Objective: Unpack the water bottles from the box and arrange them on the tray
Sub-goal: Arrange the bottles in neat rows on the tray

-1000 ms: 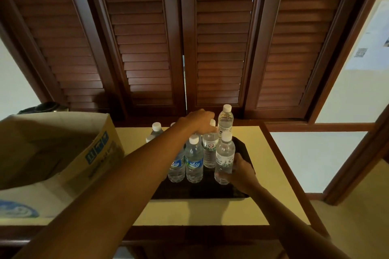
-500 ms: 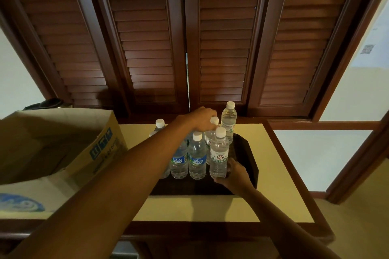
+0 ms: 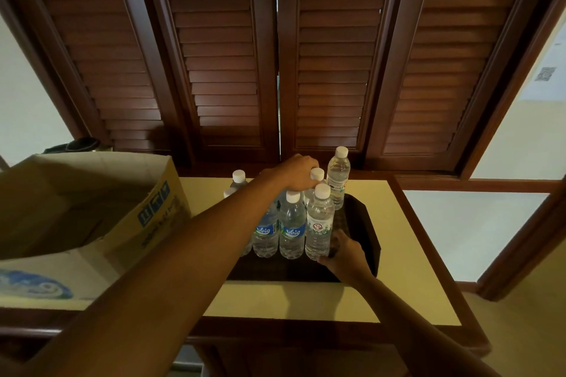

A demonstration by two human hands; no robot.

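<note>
Several clear water bottles with white caps stand upright on a dark tray (image 3: 364, 232) on the yellow table. My left hand (image 3: 295, 174) reaches over them and grips the top of a bottle in the back row (image 3: 316, 176). My right hand (image 3: 344, 255) holds the base of the front right bottle (image 3: 319, 225), which has a green and white label. Two bottles with blue labels (image 3: 292, 231) stand to its left. A taller bottle (image 3: 337, 176) stands alone at the back right. The open cardboard box (image 3: 101, 217) lies at the left.
The yellow table top (image 3: 407, 278) has a dark wooden rim and drops off on the right to a pale floor. Brown louvred shutters (image 3: 275, 55) rise right behind the table. A dark object (image 3: 78, 144) sits behind the box at far left.
The front right bottle has slid left with my right hand and now stands against the blue-labelled bottles. My left hand has stayed on the back bottle's top.
</note>
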